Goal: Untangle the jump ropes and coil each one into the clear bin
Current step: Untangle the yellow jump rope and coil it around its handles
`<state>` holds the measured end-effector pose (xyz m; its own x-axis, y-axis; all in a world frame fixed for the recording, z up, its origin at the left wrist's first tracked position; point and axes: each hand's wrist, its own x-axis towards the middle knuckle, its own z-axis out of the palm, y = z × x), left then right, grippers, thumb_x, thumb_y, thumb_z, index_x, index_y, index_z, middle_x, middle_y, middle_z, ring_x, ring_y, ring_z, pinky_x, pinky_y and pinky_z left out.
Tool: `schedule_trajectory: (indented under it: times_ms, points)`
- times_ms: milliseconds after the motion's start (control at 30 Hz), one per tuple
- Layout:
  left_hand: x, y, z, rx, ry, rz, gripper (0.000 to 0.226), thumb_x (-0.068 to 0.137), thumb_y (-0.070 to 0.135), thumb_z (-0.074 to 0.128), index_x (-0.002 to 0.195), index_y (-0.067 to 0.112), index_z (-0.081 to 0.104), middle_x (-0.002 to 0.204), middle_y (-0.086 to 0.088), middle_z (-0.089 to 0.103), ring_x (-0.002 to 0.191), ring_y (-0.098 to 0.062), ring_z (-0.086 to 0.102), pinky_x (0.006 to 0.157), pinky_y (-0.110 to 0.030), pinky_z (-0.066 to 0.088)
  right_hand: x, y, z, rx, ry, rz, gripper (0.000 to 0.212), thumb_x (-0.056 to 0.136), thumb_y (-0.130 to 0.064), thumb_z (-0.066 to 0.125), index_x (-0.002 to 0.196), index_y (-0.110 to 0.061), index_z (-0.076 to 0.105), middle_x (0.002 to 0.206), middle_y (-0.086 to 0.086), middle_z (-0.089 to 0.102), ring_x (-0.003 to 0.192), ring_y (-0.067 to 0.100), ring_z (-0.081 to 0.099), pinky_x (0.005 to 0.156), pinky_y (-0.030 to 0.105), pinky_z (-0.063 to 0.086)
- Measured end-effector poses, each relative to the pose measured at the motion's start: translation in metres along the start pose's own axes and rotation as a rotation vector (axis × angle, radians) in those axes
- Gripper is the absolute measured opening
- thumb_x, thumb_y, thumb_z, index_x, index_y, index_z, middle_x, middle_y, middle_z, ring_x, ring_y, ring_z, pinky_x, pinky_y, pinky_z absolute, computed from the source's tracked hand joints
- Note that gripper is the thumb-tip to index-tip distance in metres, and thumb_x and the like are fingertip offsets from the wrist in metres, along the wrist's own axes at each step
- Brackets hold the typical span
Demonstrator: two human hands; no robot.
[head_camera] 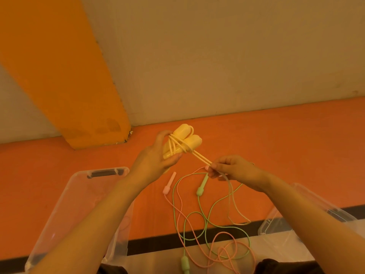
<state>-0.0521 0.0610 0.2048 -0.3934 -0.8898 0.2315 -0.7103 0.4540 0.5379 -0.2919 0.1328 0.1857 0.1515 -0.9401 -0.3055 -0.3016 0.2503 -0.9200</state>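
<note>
My right fingers (pixel 212 171) pinch the yellow cord (pixel 199 157) taut while my left hand (pixel 158 153) grips both yellow handles (pixel 185 139), already wound with several turns. Each wrap should go on snug and side by side, I judge, so the coil holds. Both forearms reach forward above the pink rope (pixel 197 240) and green rope (pixel 207 234) tangled on the floor, the clear bin (pixel 83 194) at my left.

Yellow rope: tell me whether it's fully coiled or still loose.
Partly coiled. Several turns of the yellow rope wrap its two handles in the left hand; the right hand pinches a strand whose remainder hangs loose below.
</note>
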Motion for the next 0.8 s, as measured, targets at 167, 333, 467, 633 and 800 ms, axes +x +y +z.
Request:
schedule_trajectory:
  times_ms: [167, 333, 467, 633, 800]
  points:
    - [0.001, 0.0, 0.0, -0.051, 0.009, -0.02, 0.063, 0.084, 0.046, 0.065, 0.135, 0.024, 0.035, 0.117, -0.01, 0.059, 0.093, -0.034, 0.059, 0.073, -0.043, 0.048, 0.001, 0.0, 0.004, 0.058, -0.062, 0.019, 0.025, 0.097, -0.019, 0.052, 0.1, -0.001, 0.068, 0.076, 0.003, 0.065, 0.076, 0.017, 0.06, 0.082, 0.031, 0.052]
    - [0.003, -0.002, -0.001, -0.159, 0.03, -0.059, 0.072, 0.075, 0.054, 0.06, 0.136, 0.024, 0.036, 0.125, -0.006, 0.054, 0.109, -0.032, 0.056, 0.086, -0.045, 0.048, 0.001, -0.003, 0.01, 0.021, -0.126, 0.006, 0.024, 0.097, -0.02, 0.052, 0.095, -0.003, 0.069, 0.069, 0.0, 0.057, 0.059, 0.008, 0.053, 0.062, 0.023, 0.048]
    - [0.005, -0.006, -0.003, -0.194, 0.034, -0.074, 0.079, 0.078, 0.054, 0.061, 0.144, 0.027, 0.029, 0.142, -0.003, 0.045, 0.124, -0.027, 0.048, 0.094, -0.038, 0.043, -0.001, -0.008, 0.01, 0.011, -0.129, -0.014, 0.022, 0.097, -0.02, 0.052, 0.093, -0.005, 0.069, 0.068, -0.001, 0.056, 0.057, 0.006, 0.05, 0.057, 0.02, 0.044]
    - [0.007, -0.007, -0.005, -0.221, 0.02, -0.105, 0.082, 0.074, 0.057, 0.058, 0.145, 0.028, 0.029, 0.142, -0.002, 0.045, 0.124, -0.026, 0.049, 0.094, -0.04, 0.044, -0.002, -0.006, 0.006, -0.002, -0.141, 0.027, 0.024, 0.097, -0.02, 0.052, 0.097, -0.001, 0.067, 0.07, 0.0, 0.058, 0.058, 0.007, 0.052, 0.06, 0.021, 0.046]
    - [0.008, -0.008, -0.005, -0.218, 0.03, -0.121, 0.083, 0.073, 0.058, 0.057, 0.144, 0.028, 0.03, 0.143, -0.001, 0.045, 0.123, -0.024, 0.049, 0.093, -0.038, 0.044, -0.003, -0.008, 0.007, -0.015, -0.118, 0.04, 0.025, 0.098, -0.018, 0.05, 0.099, 0.003, 0.064, 0.072, 0.003, 0.06, 0.057, 0.008, 0.056, 0.057, 0.019, 0.048]
